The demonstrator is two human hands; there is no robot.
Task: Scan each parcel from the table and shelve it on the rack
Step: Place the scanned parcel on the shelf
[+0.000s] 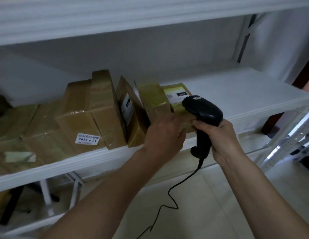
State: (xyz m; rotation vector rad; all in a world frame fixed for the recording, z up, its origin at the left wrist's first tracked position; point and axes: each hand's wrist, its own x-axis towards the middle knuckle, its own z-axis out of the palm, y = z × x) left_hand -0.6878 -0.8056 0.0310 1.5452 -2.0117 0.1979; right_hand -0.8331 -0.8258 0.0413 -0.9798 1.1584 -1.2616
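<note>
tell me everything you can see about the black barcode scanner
The barcode scanner is a black, glossy, plastic-looking handheld gun type with a rounded head bearing a small oval label on top and a slim handle ending in a hooked foot. A thin black cable hangs from its base in loose kinks. The right hand grips the handle. The head tilts away over a flat parcel with a white label on the shelf.
</note>
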